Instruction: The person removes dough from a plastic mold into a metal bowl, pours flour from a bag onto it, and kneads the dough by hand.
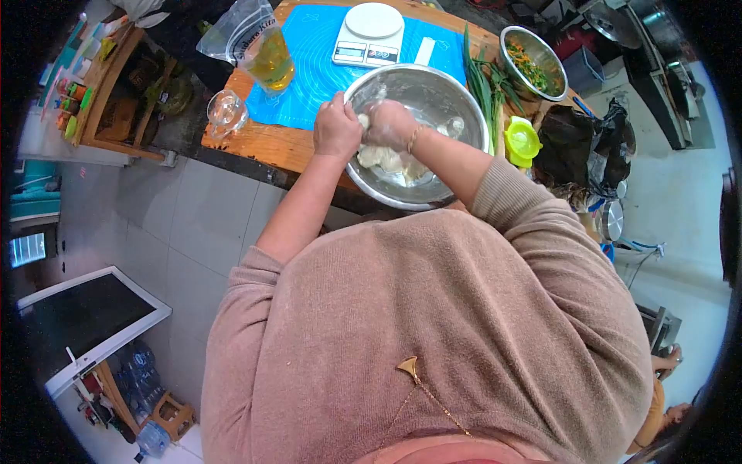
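Observation:
A large steel bowl (464, 99) stands at the front edge of the wooden table, with pale dough (380, 160) and white flour inside. My left hand (338, 127) is closed at the bowl's left rim, its fingers wrapped over the edge. Inside the bowl, my right hand (392, 126) is bent down against the dough, smeared with flour; its fingertips are partly hidden. Behind the bowl a white kitchen scale (369, 39) rests on a blue mat (309, 77).
Left of the bowl are a bag of yellow oil (272, 62) and a clear glass cup (226, 113). To the right lie green onions (483, 85), a bowl of chopped vegetables (533, 63) and a lime-green dish (522, 142). Another person (666, 410) is at the lower right.

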The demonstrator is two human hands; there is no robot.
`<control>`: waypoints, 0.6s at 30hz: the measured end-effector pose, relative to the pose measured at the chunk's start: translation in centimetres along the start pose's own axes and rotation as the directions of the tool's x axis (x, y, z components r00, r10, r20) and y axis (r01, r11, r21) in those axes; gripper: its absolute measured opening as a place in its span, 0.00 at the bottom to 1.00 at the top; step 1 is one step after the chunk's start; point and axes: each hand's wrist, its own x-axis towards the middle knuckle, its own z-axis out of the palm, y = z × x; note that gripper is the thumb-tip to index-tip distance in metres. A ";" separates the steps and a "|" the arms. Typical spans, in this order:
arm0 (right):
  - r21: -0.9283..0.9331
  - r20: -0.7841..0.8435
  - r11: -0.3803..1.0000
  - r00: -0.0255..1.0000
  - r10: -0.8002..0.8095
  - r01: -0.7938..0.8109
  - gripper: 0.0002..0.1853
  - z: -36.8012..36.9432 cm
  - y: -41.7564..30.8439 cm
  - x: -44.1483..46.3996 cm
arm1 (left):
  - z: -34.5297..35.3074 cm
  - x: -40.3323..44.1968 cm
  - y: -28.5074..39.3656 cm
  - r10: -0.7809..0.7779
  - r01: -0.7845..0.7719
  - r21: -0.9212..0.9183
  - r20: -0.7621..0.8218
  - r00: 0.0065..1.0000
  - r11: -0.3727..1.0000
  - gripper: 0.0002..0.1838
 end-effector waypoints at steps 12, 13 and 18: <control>-0.227 0.239 0.972 0.964 0.114 -0.059 0.12 -3.5 1.4 -9.1 | -0.8 -0.3 0.2 0.042 -0.032 -0.166 0.057 0.997 0.986 0.16; -0.226 0.225 0.971 0.965 0.134 -0.082 0.12 -2.7 1.7 -7.7 | -1.0 -0.2 0.2 0.053 -0.039 -0.184 0.072 0.996 0.982 0.16; -0.217 0.123 0.963 0.975 0.186 -0.156 0.13 0.9 3.8 -2.8 | -1.0 -0.3 0.0 0.078 -0.066 -0.227 0.045 0.996 0.972 0.15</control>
